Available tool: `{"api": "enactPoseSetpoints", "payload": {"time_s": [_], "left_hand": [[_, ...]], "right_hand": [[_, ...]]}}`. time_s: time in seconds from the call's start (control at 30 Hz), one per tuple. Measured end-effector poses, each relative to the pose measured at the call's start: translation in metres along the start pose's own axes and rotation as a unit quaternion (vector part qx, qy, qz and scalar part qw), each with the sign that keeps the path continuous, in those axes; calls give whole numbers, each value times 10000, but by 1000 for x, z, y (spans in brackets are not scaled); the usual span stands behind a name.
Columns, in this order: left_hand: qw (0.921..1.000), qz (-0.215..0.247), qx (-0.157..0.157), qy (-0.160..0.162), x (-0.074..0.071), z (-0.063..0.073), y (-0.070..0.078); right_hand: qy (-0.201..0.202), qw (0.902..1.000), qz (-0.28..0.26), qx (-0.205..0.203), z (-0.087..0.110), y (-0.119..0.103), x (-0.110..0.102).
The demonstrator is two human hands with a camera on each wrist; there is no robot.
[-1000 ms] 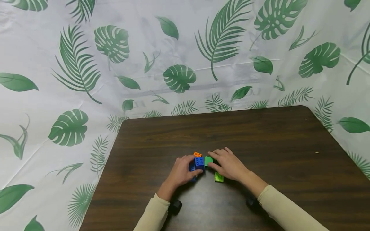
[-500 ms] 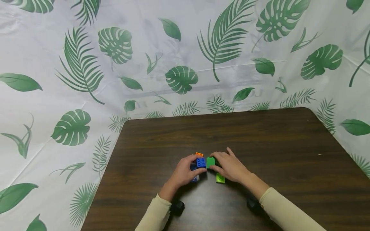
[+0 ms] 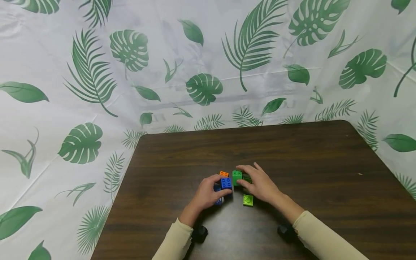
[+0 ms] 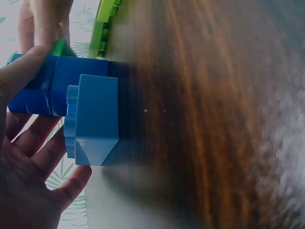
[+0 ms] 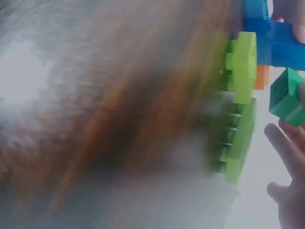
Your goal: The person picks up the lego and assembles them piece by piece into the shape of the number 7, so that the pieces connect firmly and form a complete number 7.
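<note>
While a lime plate [image 3: 248,200] lies on the worktop [image 3: 182,155], the left hand [image 3: 206,194] pinches stacked blue blocks [image 3: 226,183]; beside them, the right hand [image 3: 261,184] pinches a green block [image 3: 237,177] (studs up). Past the blue sits an orange brick [image 3: 224,174].

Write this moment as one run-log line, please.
left hand: grips stacked blue toy bricks | right hand: pinches green toy brick above table | nearby: orange toy brick, sloped blue brick, lime-green studded pieces
</note>
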State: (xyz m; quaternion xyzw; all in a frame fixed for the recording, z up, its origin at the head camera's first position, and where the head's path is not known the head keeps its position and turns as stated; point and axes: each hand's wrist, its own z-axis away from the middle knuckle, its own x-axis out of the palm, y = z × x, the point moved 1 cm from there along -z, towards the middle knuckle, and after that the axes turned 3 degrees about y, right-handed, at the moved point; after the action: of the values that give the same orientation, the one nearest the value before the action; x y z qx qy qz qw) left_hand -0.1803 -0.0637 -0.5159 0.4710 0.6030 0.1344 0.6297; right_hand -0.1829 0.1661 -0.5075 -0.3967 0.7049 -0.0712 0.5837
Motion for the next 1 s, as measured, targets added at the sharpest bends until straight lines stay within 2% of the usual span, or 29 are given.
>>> {"api": "enactPoseSetpoints", "payload": {"time_s": [0.27, 0.37, 0.63, 1.0], "left_hand": [[10000, -92, 33, 18, -1, -1, 2], [10000, -13, 9, -13, -2, -2, 2], [9997, 223, -17, -50, -1, -2, 1], [9991, 415, 13, -44, -1, 0, -1]], "right_hand": [[519, 9973, -461, -255, -4, -13, -13], [602, 9956, -605, -389, -7, -22, -17], [433, 9906, -966, -862, -9, -43, -16], [314, 9896, -780, -1172, -9, -50, -10]]}}
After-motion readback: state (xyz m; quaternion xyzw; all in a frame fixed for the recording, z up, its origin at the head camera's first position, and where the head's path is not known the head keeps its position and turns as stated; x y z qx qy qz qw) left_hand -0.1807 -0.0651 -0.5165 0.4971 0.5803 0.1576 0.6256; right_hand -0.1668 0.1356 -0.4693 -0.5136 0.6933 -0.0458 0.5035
